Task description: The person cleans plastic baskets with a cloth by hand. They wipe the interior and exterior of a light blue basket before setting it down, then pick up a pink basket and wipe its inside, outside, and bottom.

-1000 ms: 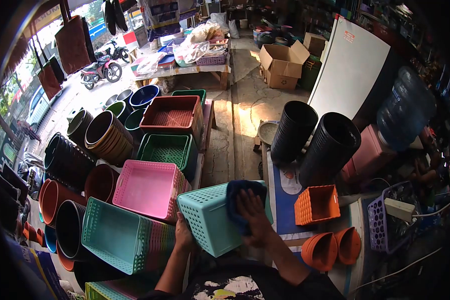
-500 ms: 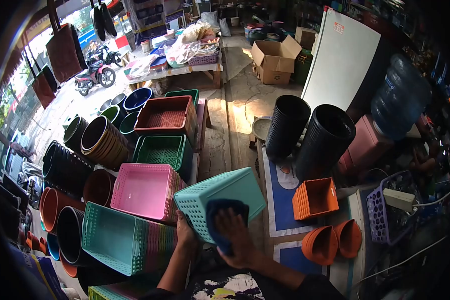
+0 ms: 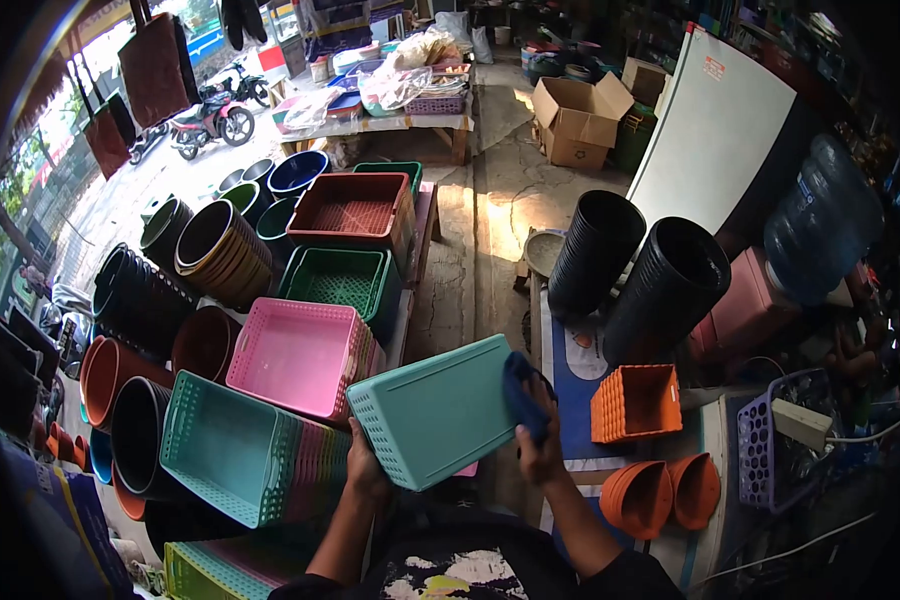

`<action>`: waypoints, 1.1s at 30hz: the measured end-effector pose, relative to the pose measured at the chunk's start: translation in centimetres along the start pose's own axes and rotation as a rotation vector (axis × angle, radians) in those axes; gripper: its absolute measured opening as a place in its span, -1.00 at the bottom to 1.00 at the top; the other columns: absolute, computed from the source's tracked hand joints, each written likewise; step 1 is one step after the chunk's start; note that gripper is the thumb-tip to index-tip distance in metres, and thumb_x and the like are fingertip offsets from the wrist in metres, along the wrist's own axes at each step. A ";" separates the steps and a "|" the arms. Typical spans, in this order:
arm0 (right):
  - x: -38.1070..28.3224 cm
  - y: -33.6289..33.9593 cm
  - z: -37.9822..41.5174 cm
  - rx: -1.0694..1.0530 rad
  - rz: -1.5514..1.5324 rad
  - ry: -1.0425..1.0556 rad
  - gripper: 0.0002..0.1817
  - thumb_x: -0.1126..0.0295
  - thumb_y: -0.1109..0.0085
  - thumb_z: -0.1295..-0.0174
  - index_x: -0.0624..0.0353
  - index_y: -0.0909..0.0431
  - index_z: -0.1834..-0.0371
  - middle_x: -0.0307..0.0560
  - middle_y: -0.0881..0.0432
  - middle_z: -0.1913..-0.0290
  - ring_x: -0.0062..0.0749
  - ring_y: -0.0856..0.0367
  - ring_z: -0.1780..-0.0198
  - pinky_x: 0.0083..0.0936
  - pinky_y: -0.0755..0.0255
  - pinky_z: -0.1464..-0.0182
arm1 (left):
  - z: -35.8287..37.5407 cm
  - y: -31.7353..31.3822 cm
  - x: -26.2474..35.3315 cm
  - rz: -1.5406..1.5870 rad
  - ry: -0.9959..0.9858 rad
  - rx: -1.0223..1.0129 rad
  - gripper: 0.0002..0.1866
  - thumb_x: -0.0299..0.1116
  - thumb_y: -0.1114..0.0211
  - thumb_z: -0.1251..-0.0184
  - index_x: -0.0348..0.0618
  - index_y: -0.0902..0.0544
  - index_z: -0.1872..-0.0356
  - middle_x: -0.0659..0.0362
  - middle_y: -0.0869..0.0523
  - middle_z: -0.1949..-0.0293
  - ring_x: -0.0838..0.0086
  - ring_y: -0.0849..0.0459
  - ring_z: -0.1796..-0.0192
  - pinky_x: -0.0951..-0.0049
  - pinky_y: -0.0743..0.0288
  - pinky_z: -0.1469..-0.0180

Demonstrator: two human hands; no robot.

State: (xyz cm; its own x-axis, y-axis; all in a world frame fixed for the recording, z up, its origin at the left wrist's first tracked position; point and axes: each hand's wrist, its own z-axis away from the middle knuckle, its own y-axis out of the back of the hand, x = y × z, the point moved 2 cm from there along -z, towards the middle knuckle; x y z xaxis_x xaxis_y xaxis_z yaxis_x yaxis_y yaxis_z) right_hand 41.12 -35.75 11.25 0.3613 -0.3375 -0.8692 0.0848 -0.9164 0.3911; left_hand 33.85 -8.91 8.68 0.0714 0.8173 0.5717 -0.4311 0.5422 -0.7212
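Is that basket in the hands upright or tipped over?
Tipped: the teal basket is slanted, with its flat bottom facing us.

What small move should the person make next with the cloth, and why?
Probably the right hand should slide the cloth along the right end of the held basket: the cloth is at that end, and the left hand supports the opposite one.

Teal basket [image 3: 435,415], end dotted with holes; navy cloth [image 3: 520,394]; pink basket [image 3: 295,358]; orange pots [image 3: 635,502]; white fridge [image 3: 715,130].
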 end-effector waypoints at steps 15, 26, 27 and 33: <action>-3.6 -1.8 4.7 0.004 -0.338 -0.108 -0.56 0.38 0.05 -0.26 0.45 -0.43 -0.15 0.10 -0.57 -0.07 -0.17 -0.57 -0.07 -0.31 -0.40 -0.17 | 7.2 5.8 -0.1 -0.649 -0.073 0.030 -0.56 -0.11 -0.33 -0.34 -0.23 -0.53 -0.05 0.22 -0.66 0.23 0.56 -0.58 0.24 0.47 -0.48 0.14; -9.5 -9.2 11.2 -0.285 0.083 0.437 -0.78 0.51 -0.14 -0.27 0.29 -0.60 0.05 0.06 -0.62 0.20 -0.13 -0.62 0.16 -0.35 -0.49 0.08 | 20.6 6.3 1.4 -0.931 0.007 -0.034 -0.29 -0.19 -0.57 -0.09 -0.35 -0.45 -0.19 0.06 -0.67 0.05 0.45 -0.64 0.00 0.39 -0.53 -0.07; -11.4 -9.4 11.0 -0.455 -0.174 0.054 -0.78 0.49 -0.09 -0.29 0.30 -0.59 0.04 0.00 -0.63 0.20 -0.25 -0.60 0.16 -0.39 -0.47 0.07 | 22.3 5.7 2.2 -1.052 -0.076 -0.014 -0.27 -0.21 -0.57 -0.07 -0.35 -0.44 -0.21 0.05 -0.66 0.03 0.45 -0.63 -0.02 0.40 -0.52 -0.10; -14.1 -11.9 15.8 -0.640 -0.509 -0.303 -0.74 0.45 0.00 -0.31 0.31 -0.56 0.02 -0.16 -0.64 0.20 -0.52 -0.54 0.15 -0.51 -0.41 0.03 | 29.1 8.1 2.9 -1.165 -0.150 0.025 -0.24 -0.25 -0.55 -0.09 -0.33 -0.39 -0.28 0.02 -0.65 0.08 0.40 -0.64 0.01 0.37 -0.50 -0.07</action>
State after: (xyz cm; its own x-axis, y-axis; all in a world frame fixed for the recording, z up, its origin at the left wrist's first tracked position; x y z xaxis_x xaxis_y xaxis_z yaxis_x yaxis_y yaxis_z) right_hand 20.36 -23.44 14.06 -0.1171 -0.0461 -0.9921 0.7072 -0.7052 -0.0507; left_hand 4.36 -7.81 15.88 0.3285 -0.2021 0.9226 -0.1925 0.9420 0.2749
